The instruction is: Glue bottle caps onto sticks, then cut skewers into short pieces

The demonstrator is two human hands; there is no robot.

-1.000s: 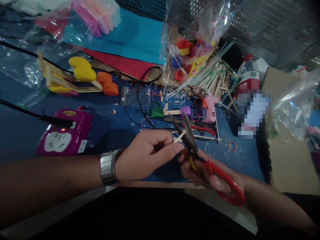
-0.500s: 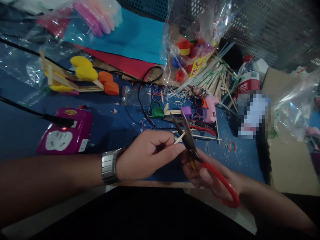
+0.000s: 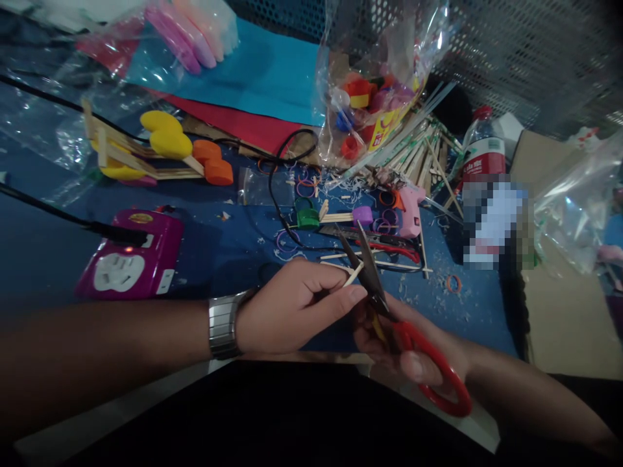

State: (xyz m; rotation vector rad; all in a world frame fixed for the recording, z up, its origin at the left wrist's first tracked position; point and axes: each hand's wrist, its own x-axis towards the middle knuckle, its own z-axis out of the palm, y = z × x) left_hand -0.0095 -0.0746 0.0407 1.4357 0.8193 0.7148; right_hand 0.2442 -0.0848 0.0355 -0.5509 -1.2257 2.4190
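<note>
My left hand [image 3: 296, 305], with a metal watch on its wrist, pinches a short thin wooden stick [image 3: 354, 275] between thumb and fingers. The stick's tip lies between the parted blades of the red-handled scissors [image 3: 372, 275]. My right hand [image 3: 403, 347] is wrapped round the scissors' handles, and a yellowish thing shows by its fingers. Just beyond the blades are a green cap [image 3: 307, 218], a purple cap [image 3: 362, 215] joined by sticks, and a cutter with a red handle [image 3: 389, 248].
A purple power socket [image 3: 160, 246] sits at the left, below yellow and orange pieces on sticks [image 3: 170, 144]. Black cable loops across the middle. Behind are a bag of caps [image 3: 360, 97], a stick bundle [image 3: 413, 155], a pink glue gun [image 3: 411, 211] and a bottle [image 3: 481, 152]; cardboard [image 3: 564, 318] stands right.
Both hands have shifted slightly to the right with the stick and scissors. The scissors' handles have moved a little lower, and the blades remain parted around the stick.
</note>
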